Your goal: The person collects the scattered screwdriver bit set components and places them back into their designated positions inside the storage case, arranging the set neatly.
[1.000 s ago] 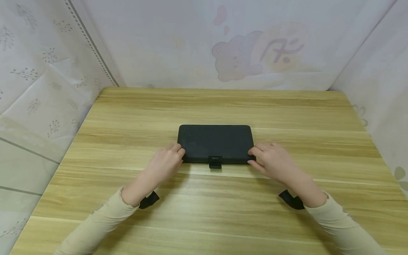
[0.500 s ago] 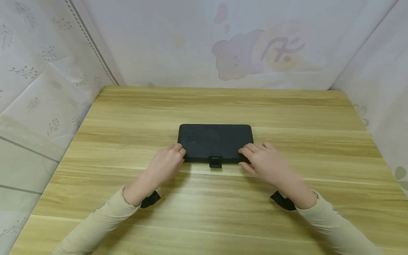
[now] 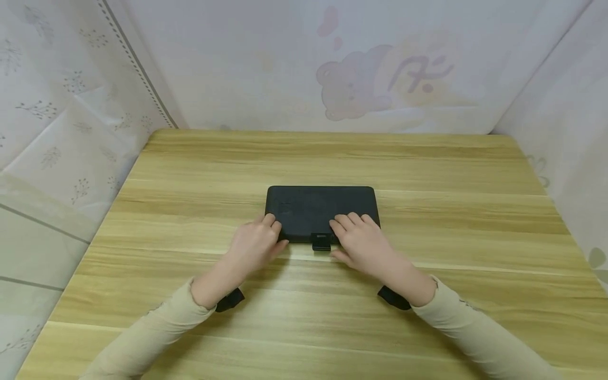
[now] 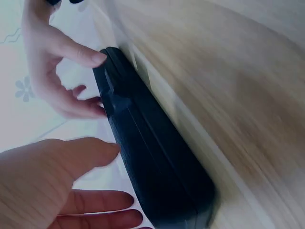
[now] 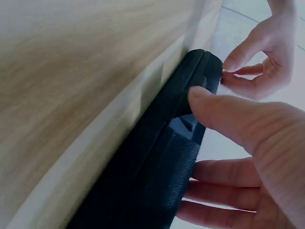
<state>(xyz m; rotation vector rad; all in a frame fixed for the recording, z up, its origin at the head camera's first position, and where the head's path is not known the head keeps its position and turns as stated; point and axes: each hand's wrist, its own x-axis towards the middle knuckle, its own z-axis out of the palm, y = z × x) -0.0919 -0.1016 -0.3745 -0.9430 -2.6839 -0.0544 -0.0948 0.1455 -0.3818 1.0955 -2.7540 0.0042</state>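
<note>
A flat black hard case [image 3: 313, 208] lies on the wooden table, its front side towards me. At the middle of that side, a black latch [image 3: 321, 242] juts out. My left hand [image 3: 254, 240] is at the front left corner, fingers by the lid and thumb near the front edge; in the left wrist view its fingers [image 4: 102, 201] are loosely straight. Just right of the latch is my right hand [image 3: 363, 243], fingertips on the lid. The right wrist view has its thumb [image 5: 202, 98] at the latch and its fingers extended along the lid. What the case contains is hidden.
The wood-grain table [image 3: 304, 316] reaches back to a pale curtain [image 3: 237, 68] printed with a bear. Patterned cloth [image 3: 57, 132] hangs at the left side. Black straps [image 3: 230, 301] show under both wrists.
My right hand has slid left along the front edge, from the right corner to beside the latch. The left hand has shifted slightly right, its thumb now sticking out. The case stays put.
</note>
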